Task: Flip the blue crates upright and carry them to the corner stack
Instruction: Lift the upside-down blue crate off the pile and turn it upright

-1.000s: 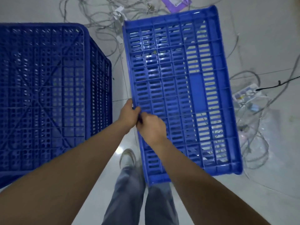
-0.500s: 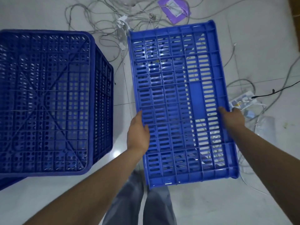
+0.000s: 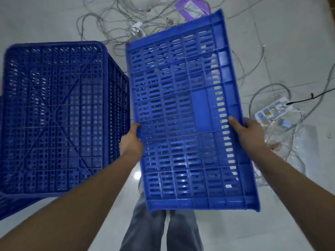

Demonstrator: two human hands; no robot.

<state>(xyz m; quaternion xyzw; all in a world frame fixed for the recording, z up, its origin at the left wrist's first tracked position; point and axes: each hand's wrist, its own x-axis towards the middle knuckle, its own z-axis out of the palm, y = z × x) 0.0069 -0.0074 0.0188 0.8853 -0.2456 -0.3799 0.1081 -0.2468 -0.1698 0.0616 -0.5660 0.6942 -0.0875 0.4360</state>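
A bright blue slotted crate (image 3: pixel 183 113) is held in front of me, bottom side up and tilted, its right side raised off the floor. My left hand (image 3: pixel 130 142) grips its left long edge and my right hand (image 3: pixel 248 130) grips its right long edge, thumb over the top. To the left a darker, taller blue crate (image 3: pixel 52 116) stands upside down on the floor, its meshed base facing me. Another dark blue crate edge (image 3: pixel 12 205) shows beneath it at the lower left.
Tangled grey cables (image 3: pixel 130 22) lie on the pale tiled floor beyond the crates. A purple packet (image 3: pixel 192 11) is at the top. Clear plastic bags and small packets (image 3: pixel 279 115) with a black cable lie on the right. My legs and shoes (image 3: pixel 161 230) are below the held crate.
My right hand went from the crate's left edge to its right edge and closed on it. The crate has since lifted and tilted, its right side rising toward me.
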